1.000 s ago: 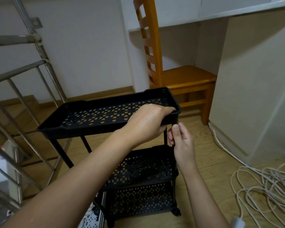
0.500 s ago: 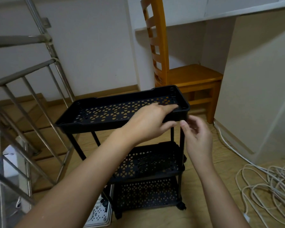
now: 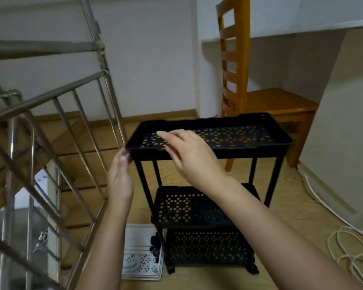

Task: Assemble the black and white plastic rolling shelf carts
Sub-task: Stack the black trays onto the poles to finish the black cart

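A metal stair railing [image 3: 57,126] fills the left side, with wooden steps behind its bars. At the foot of it, on the wooden floor [image 3: 291,206], lies a flat stack of white perforated trays [image 3: 142,262], just beside the lower left corner of the black cart [image 3: 197,222].

The left hand [image 3: 121,176] is raised at the left end of the cart. Its fingers are straight and released, and the fingertips touch the front left corner of the top tray [image 3: 249,147]. It grips nothing.

The cart stands upright on the floor, between the railing and the pale wall panel on the right. It has 3 black perforated tiers: the top tray, a middle tray [image 3: 176,208] and a bottom tray [image 3: 208,250], joined by thin black posts [image 3: 278,181]. A caster [image 3: 252,268] shows under the front right corner.

The right hand [image 3: 191,153] reaches across to the left over the front rim of the top tray. Its fingers are stretched out and relaxed, holding nothing. The fingertips are blurred, and I cannot tell whether the palm rests on the rim or is just above it.

Behind the cart's right end stands a wooden chair [image 3: 270,101], under a white ledge. At the right edge of the floor, a white cable [image 3: 348,248] lies in loose coils.
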A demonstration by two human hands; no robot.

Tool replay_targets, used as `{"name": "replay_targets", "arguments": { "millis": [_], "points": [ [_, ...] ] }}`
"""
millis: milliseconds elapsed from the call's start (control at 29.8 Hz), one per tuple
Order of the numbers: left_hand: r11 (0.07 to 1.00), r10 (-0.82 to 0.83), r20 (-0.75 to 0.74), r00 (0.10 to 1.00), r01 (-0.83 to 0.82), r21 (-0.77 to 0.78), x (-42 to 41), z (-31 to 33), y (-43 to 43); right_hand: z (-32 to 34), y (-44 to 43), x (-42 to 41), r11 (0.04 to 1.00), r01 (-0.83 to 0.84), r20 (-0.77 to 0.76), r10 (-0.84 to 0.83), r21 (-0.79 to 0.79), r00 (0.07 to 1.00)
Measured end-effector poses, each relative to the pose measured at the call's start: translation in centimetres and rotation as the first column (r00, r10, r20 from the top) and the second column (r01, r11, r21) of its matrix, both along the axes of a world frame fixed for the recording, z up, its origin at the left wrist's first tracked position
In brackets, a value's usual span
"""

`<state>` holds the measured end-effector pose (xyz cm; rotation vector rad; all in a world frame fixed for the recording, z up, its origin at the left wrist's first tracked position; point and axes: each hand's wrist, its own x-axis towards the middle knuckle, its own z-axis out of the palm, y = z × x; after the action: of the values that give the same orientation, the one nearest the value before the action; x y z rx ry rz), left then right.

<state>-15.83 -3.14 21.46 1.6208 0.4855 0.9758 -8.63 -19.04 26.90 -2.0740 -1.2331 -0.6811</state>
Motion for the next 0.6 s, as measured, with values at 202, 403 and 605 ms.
{"name": "replay_targets", "arguments": {
  "millis": [202,403,605],
  "points": [
    [0.971,-0.188,-0.025,0.982,0.189,0.147,-0.8,-0.8,-0.4,1.0,4.7,-0.8,0.966,-0.038,0.048,0.052,-0.255,0.997],
    [0.964,-0.238,-0.018,0.971,0.238,0.114,-0.4,-1.3,1.3,1.1,4.6,-0.1,0.955,-0.068,0.050,0.086,-0.288,0.995],
    [0.946,-0.308,-0.009,0.951,0.308,0.098,0.0,-1.5,2.2,1.3,4.7,1.3,0.934,-0.126,0.009,0.137,-0.333,0.991]
  ]
}}
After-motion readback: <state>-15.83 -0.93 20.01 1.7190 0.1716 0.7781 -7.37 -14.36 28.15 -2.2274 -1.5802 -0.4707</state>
